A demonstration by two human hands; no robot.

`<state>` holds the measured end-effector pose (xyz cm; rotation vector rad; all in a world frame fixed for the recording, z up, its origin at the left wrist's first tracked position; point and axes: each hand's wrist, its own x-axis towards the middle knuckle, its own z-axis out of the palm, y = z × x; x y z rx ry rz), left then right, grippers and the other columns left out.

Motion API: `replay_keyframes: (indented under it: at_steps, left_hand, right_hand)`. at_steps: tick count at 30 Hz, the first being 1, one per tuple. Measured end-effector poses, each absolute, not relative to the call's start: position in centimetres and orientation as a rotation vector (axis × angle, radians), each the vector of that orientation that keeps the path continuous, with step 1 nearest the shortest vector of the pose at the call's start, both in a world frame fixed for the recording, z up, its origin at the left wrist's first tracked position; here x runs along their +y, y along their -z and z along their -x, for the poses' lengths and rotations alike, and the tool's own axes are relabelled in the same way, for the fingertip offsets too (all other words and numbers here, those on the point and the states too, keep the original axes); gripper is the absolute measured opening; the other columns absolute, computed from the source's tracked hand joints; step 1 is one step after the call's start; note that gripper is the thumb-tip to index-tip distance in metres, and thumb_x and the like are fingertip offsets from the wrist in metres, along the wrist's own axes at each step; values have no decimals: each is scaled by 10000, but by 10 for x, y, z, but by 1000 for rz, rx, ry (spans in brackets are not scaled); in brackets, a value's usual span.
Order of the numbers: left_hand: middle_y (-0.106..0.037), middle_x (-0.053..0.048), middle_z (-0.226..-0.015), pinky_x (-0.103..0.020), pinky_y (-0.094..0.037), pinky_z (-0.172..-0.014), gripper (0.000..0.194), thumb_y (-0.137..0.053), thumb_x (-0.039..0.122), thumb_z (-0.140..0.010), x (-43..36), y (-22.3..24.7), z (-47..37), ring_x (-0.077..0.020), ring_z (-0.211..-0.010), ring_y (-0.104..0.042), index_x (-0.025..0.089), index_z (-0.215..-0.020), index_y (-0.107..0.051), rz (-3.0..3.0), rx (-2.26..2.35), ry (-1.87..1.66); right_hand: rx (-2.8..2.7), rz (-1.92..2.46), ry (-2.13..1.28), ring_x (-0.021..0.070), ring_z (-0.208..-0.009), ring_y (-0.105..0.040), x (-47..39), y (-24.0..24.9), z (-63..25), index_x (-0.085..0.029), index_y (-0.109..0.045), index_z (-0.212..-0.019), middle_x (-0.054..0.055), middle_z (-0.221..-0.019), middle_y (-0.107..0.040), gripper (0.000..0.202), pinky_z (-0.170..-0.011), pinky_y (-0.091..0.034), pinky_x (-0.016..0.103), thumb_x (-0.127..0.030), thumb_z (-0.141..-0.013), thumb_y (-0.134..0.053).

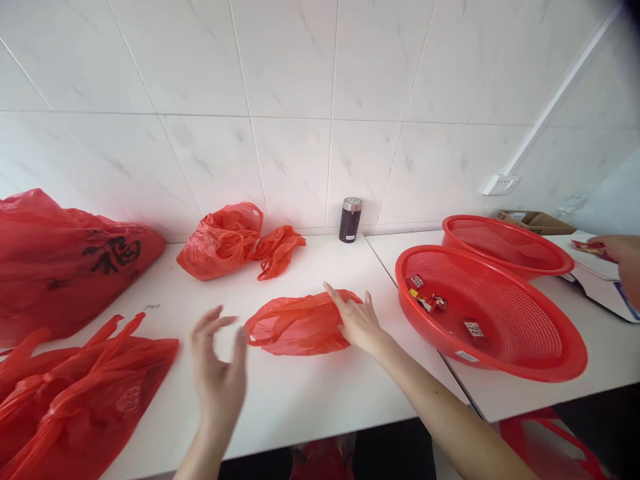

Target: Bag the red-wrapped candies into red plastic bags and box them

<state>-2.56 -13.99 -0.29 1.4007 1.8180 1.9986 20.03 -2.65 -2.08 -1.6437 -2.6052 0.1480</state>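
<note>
A thin red plastic bag [300, 327] lies loosely spread on the white table in front of me. My right hand [357, 317] rests on the bag's right end with its fingers apart. Just left of the bag, my left hand [217, 353] is raised, thumb and fingers spread and nothing between them; it is slightly blurred. To the right stands a big red plastic basket [530, 313], tilted toward me, with several small wrapped packets [474, 329] inside.
Filled red bags [75, 260] and knotted red bags [100, 393] crowd the left. Crumpled red bags [220, 243] and a dark tumbler [351, 220] stand by the tiled wall. A second red basket [505, 243] sits behind the first. Another person's hand [625, 257] holds something at far right.
</note>
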Motion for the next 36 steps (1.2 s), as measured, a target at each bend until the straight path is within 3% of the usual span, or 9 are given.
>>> replay_keyframes:
  at_steps: [5,8,11,16,23,27,29,32,36]
  left_hand:
    - [-354,-73,-1517,-691,-134,-1098,195,-575,187,-842,-111,35,-25,-441,-1423,-186,277,-939,-718,-2374,2025,-948]
    - [-360,-125,-1522,-668,-264,-1054,355,-453,77,-846,-76,53,2,-437,-1349,-346,229,-1046,-705,-2280,2340,-545]
    - [-426,-134,-1468,-481,-502,-865,442,-373,76,-853,-51,48,54,-335,-1101,-582,215,-1135,-683,-2127,2507,-411]
    - [-547,-108,-1346,-361,-533,-676,478,-367,64,-783,-53,22,98,-306,-999,-635,208,-1077,-714,-2125,2434,-312]
    - [-334,28,-1560,-228,-507,-517,475,-526,162,-714,-113,-8,85,-138,-638,-636,367,-1098,-718,-2017,1678,-618]
    - [-457,33,-1489,-297,-573,-818,539,-676,252,-688,-137,-13,80,-245,-972,-670,412,-1203,-661,-1659,1517,-728]
    - [-522,44,-1435,-385,-432,-1062,569,-705,317,-694,-141,-9,78,-292,-1244,-545,419,-1248,-628,-1592,1497,-725]
    - [-502,58,-1449,-463,-225,-1166,611,-724,375,-690,-142,-4,72,-308,-1400,-363,430,-1285,-596,-1577,1422,-644]
    - [-511,48,-1437,-519,-220,-1150,595,-722,437,-684,-144,-8,53,-333,-1397,-359,445,-1268,-605,-1571,1382,-654]
  right_hand:
    - [-2680,1525,-159,227,-860,-640,-37,29,-184,-334,-1,-1534,36,-918,-683,988,-1080,-102,641,-115,-766,-584]
    - [-2755,1352,-185,224,-941,-630,-48,31,-193,-352,-64,-1532,60,-1077,-669,994,-1091,-78,639,-43,-722,-550]
    - [-2865,1077,-258,196,-978,-604,-60,30,-215,-405,-239,-1495,24,-1090,-655,938,-1117,-60,612,26,-699,-485]
    - [-2907,886,-341,172,-843,-582,-69,11,-248,-291,-690,-1057,-15,-754,-608,614,-1133,-125,558,82,-641,-436]
    - [-2009,858,-867,148,-808,-569,-62,-41,-292,-210,-501,-673,3,-831,-556,221,-756,-468,310,-33,-773,-415]
    - [-1583,949,-952,158,-859,-608,-38,-58,-325,-210,-495,-671,-8,-794,-589,144,-845,-471,345,-175,-807,-529]
    - [-1543,1151,-957,157,-833,-612,-14,-57,-346,-208,-578,-761,11,-870,-638,40,-797,-484,325,-209,-760,-618]
    - [-1737,1581,-966,177,-804,-615,26,-42,-380,-234,-634,-1082,81,-1164,-625,522,-672,-491,299,-218,-585,-794]
    - [-2158,1982,-768,311,-1098,-553,62,-12,-406,-241,-534,-1320,175,-1445,-401,1005,-767,-480,343,-266,-383,-897]
